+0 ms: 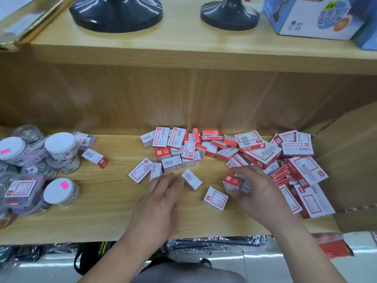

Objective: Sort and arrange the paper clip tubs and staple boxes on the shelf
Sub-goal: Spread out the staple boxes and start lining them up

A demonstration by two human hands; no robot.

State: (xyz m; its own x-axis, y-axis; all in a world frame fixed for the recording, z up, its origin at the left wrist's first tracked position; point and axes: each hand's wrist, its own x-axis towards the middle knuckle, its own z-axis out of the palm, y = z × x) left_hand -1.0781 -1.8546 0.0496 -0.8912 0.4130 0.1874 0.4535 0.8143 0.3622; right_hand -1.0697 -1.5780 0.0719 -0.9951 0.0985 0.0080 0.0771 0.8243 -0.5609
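Several red-and-white staple boxes (224, 149) lie jumbled across the middle and right of the wooden shelf (106, 213). Clear paper clip tubs (61, 146) with white lids are heaped at the left, and one staple box (95, 158) lies beside them. My right hand (257, 190) grips a small stack of staple boxes (232, 182) near the pile's front. My left hand (161, 199) reaches forward with straight fingers, its fingertips at a loose white box (191, 179). Another box (215, 198) lies flat between my hands.
The shelf's wooden back panel (183, 99) rises behind the pile. An upper shelf carries two black round bases (116, 13) and a blue carton (314, 15). A cardboard wall (346, 156) closes the right side. Wrapped goods (216, 244) lie below the shelf edge.
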